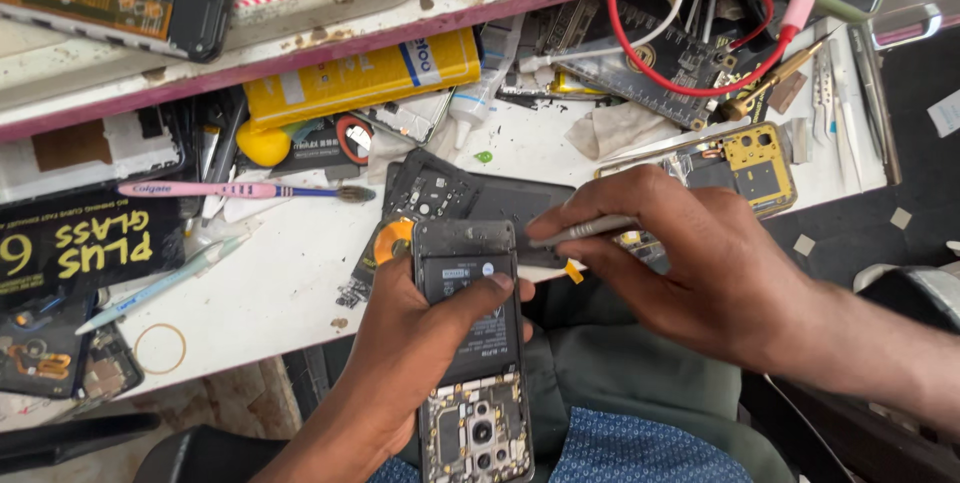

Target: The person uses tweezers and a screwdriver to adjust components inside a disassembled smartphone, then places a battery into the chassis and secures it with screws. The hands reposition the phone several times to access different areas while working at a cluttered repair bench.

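My left hand (420, 343) is wrapped around the opened phone (472, 343), thumb pressed across the battery so the bare back faces up and stays steady over my lap, just off the worktop (290, 273) edge. My right hand (690, 263) is closed on thin tweezers (585, 231), pinched low so the tip reaches the phone's top edge with fine control. The removed back cover (470, 198) lies just beyond, touching distance from the phone. The white worktop is stained and crowded: a toothbrush (240, 190), a yellow bottle (360, 78) on its side, a rubber band (160, 348), a gold frame (755, 165), red cable (640, 53) looping over a circuit board (660, 63). A shelf (300, 13) runs above.
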